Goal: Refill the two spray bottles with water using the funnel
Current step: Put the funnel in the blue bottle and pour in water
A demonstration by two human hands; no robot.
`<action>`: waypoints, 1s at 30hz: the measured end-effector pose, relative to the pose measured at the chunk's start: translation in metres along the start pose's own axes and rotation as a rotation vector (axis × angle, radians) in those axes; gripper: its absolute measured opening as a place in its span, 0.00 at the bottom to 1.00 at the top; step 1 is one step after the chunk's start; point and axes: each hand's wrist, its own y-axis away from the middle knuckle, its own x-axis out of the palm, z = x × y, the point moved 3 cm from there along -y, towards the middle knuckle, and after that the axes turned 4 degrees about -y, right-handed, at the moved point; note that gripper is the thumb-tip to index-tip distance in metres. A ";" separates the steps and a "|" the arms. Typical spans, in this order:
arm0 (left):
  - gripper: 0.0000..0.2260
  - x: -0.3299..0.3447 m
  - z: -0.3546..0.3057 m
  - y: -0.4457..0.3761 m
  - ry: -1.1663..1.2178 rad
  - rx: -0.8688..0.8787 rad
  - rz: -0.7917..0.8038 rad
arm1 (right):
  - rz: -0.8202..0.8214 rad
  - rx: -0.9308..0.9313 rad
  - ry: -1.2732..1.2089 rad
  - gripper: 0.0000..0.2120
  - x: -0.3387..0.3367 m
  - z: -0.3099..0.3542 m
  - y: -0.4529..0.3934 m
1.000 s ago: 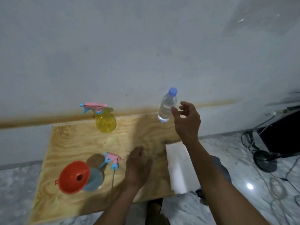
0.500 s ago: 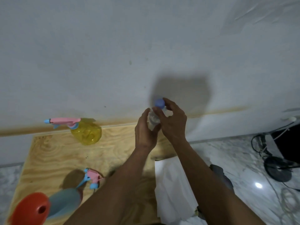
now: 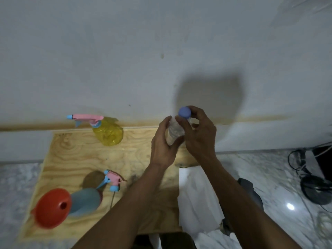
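A clear water bottle point(image 3: 173, 131) with a blue cap point(image 3: 184, 112) is held up above the back right of the wooden board point(image 3: 75, 159). My left hand point(image 3: 162, 144) grips its body. My right hand point(image 3: 199, 135) curls its fingers round the cap. A yellow spray bottle point(image 3: 108, 132) with a pink and blue trigger head stands at the back of the board. At the front left, a blue-grey spray bottle point(image 3: 85, 201) stands with an orange funnel point(image 3: 52, 208) in its open neck. Its pink and blue spray head point(image 3: 112, 179) lies beside it on the board.
White paper point(image 3: 195, 200) hangs off the board's right edge. The board lies on a marble floor point(image 3: 269, 177) against a white wall point(image 3: 125, 60). Black cables and a round black object point(image 3: 316, 189) lie at the far right.
My left hand rose from the board and took hold of the water bottle's body. My right hand closed on the cap, and the bottle has been lifted off the board. The view shifted.
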 end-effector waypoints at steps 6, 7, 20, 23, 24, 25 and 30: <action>0.33 -0.054 0.010 0.061 -0.006 0.040 0.006 | 0.076 -0.008 -0.058 0.14 0.010 0.032 0.068; 0.34 -0.064 0.013 0.073 -0.008 0.044 0.003 | 0.084 -0.011 -0.072 0.14 0.013 0.034 0.082; 0.35 -0.109 0.080 0.187 -0.031 -0.012 -0.010 | 0.259 0.003 -0.004 0.14 0.032 0.027 0.224; 0.34 -0.110 0.090 0.202 -0.060 -0.026 -0.024 | 0.273 -0.007 0.011 0.15 0.034 0.024 0.240; 0.34 -0.112 0.093 0.205 -0.022 -0.030 -0.019 | 0.275 -0.008 0.013 0.15 0.036 0.023 0.243; 0.32 -0.114 0.094 0.206 0.079 -0.062 -0.015 | 0.278 -0.010 0.012 0.15 0.037 0.023 0.246; 0.18 -0.115 0.085 0.202 0.476 -0.303 -0.029 | 0.298 -0.023 0.027 0.16 0.041 0.023 0.248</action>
